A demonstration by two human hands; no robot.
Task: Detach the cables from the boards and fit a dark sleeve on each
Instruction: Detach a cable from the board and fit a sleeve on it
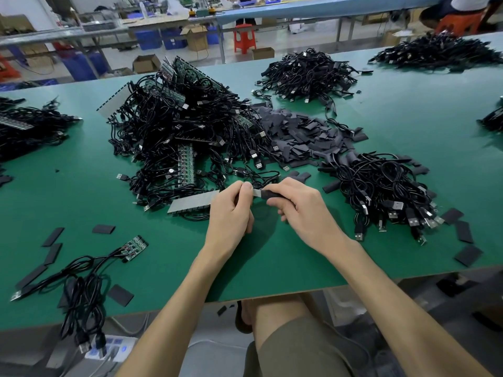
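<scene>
Over a green workshop desk (408,137), a left-right dark sleeve (273,195) is pinched by the right hand (302,210), its pale strip (255,192) by the left hand (231,210).

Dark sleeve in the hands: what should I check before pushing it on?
1. The right hand grips the dark sleeve: ok.
2. The left hand pinches the pale end piece: ok.
3. The pale end piece meets the sleeve's mouth: ok.
4. It is already partly inside the sleeve: cannot tell.
5. Its cable is free of any board: cannot tell.
6. More sleeves are ready: ok, the pile of spare sleeves lies beyond the hands on the green table.
</scene>
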